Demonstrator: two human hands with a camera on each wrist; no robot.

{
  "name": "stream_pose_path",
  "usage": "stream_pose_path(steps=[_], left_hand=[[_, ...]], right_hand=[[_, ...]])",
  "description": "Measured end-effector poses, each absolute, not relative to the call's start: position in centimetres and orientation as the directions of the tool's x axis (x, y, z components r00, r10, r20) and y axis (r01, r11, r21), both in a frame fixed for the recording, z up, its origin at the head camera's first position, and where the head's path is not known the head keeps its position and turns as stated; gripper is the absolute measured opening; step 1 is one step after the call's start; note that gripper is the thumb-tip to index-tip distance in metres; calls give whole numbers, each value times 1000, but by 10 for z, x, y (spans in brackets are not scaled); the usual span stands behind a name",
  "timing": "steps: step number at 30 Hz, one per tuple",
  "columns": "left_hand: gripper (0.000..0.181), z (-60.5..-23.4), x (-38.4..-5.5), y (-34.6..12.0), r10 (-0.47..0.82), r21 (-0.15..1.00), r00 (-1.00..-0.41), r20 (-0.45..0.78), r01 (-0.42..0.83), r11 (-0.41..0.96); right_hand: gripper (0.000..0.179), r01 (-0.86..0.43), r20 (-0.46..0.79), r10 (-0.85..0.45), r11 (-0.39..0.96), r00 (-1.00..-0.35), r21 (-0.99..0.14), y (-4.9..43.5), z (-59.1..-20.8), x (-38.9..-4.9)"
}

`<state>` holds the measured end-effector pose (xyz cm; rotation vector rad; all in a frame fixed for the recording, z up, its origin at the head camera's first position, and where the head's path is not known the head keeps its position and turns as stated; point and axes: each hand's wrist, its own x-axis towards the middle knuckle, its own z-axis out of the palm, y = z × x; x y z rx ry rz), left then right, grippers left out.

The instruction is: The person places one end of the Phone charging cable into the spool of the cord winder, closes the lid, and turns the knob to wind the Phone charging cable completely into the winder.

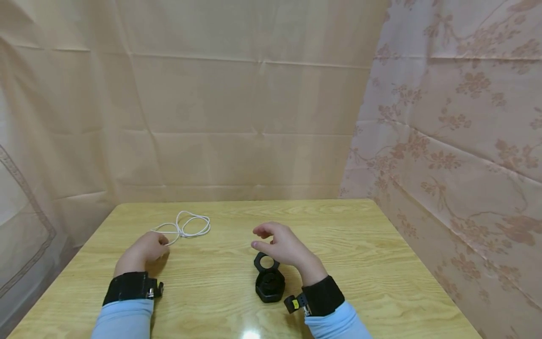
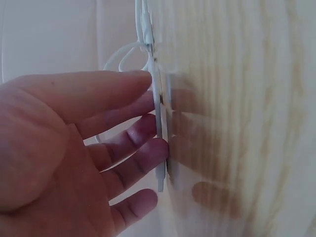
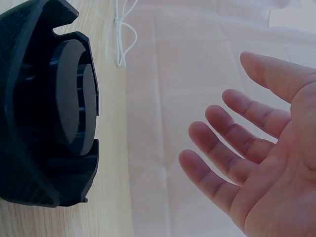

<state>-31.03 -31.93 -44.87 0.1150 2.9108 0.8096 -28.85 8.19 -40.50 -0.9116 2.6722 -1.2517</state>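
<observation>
No text, brand, number or sign can be read. Small yellow patches (image 1: 295,305) are seen on the wrist device (image 1: 290,303) just right of the black case (image 1: 270,295) and on the other wrist device (image 1: 157,289) well left of it, too small to be deciphered.

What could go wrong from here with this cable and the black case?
The cable lies in crossing loops, so it may tangle if the left hand pulls it. The right hand hovers close to the black case, so a careless sweep might knock it.
</observation>
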Motion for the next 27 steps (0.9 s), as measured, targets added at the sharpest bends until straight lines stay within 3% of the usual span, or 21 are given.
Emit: stream_pose_path(steps=[7,14,27], left_hand=[[4,-446,-305,-321,77,517,-990,-116,6,856],[10,-432,-300,-315,94,555,-991,-97,25,832],[16,-383,-277,-271,172,671,-982,83,183,719]], right_hand=[[38,-483,187,-532,496,-826,-722,82,-404,-287],[40,-473,195,-518,484,-833,-736,87,-400,-285],[33,-462,262,-453,417,-852,-783,97,-384,-279]])
